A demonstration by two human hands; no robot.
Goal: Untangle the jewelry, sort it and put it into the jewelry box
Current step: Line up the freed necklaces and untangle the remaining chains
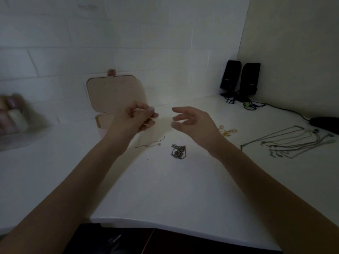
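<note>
The left hand [136, 117] is pinching a thin pale chain [150, 143] dangling before the open pink jewelry box [113, 94], while the right hand [190, 120] is hovering loose-fingered and empty, so freeing its tangled end looks next.

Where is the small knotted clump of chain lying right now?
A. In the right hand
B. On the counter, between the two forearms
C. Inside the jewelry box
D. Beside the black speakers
B: the tangled clump lies on the white counter, apart from both hands and in front of the open jewelry box.
</note>
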